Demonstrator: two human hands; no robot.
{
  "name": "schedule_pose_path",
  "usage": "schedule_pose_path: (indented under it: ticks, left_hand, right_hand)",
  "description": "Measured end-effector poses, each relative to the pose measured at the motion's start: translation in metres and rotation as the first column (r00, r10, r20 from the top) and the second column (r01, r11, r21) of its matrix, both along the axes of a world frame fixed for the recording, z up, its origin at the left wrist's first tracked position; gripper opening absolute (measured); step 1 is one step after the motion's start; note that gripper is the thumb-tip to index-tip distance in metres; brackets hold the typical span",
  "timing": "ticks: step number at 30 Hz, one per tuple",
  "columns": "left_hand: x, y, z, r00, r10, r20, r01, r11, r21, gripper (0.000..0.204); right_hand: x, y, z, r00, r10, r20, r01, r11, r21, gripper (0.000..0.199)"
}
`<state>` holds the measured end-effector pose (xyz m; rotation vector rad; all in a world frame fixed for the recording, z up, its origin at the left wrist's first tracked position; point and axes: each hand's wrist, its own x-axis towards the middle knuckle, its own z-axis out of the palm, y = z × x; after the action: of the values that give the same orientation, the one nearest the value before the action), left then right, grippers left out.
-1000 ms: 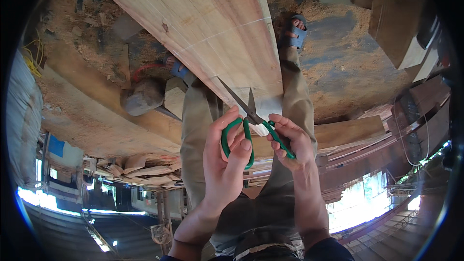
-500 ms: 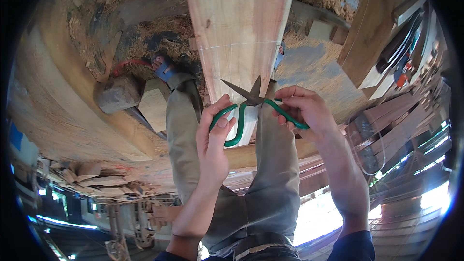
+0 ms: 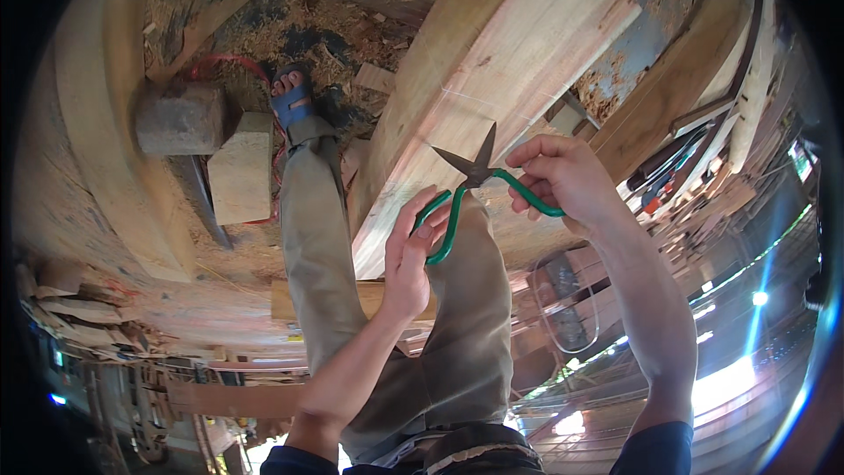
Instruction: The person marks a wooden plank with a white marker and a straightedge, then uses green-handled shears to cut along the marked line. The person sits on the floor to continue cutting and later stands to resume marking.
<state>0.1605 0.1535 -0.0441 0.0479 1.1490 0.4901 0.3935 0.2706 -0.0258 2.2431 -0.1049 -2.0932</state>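
Note:
A pair of scissors with dark pointed blades and green looped handles is spread between my hands, its tips pointing away from me. My left hand is wrapped round the left handle loop, thumb on the green grip. On the other side, my right hand holds the right handle, fingers curled about it. Beyond and beneath the blades lies a thick squared timber beam, running from between my legs to the far right. A thin pale line crosses its top face.
At left are a mallet-like wooden block, a cut wood block and a long curved-looking timber. Another timber lies at right, beside several tools. Wood shavings cover the ground. My sandalled foot rests left of the beam.
The view has turned, so the beam now slants to the far right and shows its left side. The scissors remain spread in both hands, slightly farther right in the picture.

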Motion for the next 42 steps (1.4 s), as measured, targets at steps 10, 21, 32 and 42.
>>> schedule_pose_path:
  ticks: [10, 21, 32, 42]
  left_hand:
    - [-0.009, -0.046, -0.017, 0.995, -0.006, 0.097, -0.005, 0.993, 0.116, 0.08]
    - [-0.001, -0.062, -0.026, 0.993, 0.065, 0.1, -0.084, 0.977, 0.194, 0.076]
    - [0.001, -0.066, -0.026, 0.996, 0.013, 0.088, -0.03, 0.98, 0.198, 0.071]
    - [0.0, -0.061, -0.027, 0.958, 0.039, 0.284, -0.044, 0.999, 0.013, 0.067]
  right_hand:
    - [-0.044, 0.025, 0.006, 0.963, 0.26, 0.065, -0.26, 0.966, -0.01, 0.026]
    - [-0.051, 0.023, 0.01, 0.945, 0.313, 0.098, -0.314, 0.949, -0.002, 0.022]
    - [-0.045, 0.016, 0.011, 0.955, 0.276, 0.113, -0.278, 0.961, 0.003, 0.022]
    - [-0.041, 0.001, 0.018, 0.944, 0.281, 0.171, -0.285, 0.959, -0.003, 0.025]
